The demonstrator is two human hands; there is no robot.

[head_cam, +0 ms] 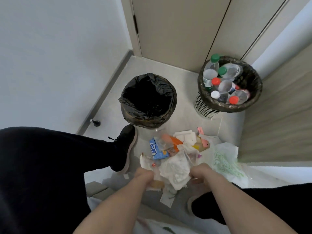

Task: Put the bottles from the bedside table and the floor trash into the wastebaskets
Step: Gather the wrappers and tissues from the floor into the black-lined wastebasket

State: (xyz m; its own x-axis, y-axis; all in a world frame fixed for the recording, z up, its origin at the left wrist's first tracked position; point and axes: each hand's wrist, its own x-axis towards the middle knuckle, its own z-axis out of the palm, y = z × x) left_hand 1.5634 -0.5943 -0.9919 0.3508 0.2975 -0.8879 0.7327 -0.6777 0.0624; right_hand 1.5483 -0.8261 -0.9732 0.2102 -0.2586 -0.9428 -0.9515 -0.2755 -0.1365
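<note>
Both hands, left (144, 176) and right (200, 173), seemingly clutch crumpled white paper trash (175, 171).

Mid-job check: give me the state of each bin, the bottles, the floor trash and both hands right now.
Left wastebasket: upright, black liner, no contents visible.
Right wastebasket: upright, lined, nearly full.
Bottles: capped, piled inside the right wastebasket.
Floor trash: loose pile on the floor, not yet binned.
Left hand: gripping wrappers.
Right hand: gripping crumpled paper.

The fingers of both hands are hidden in the trash pile (175, 159); the black wastebasket's (148, 100) inside is too dark to read.
</note>
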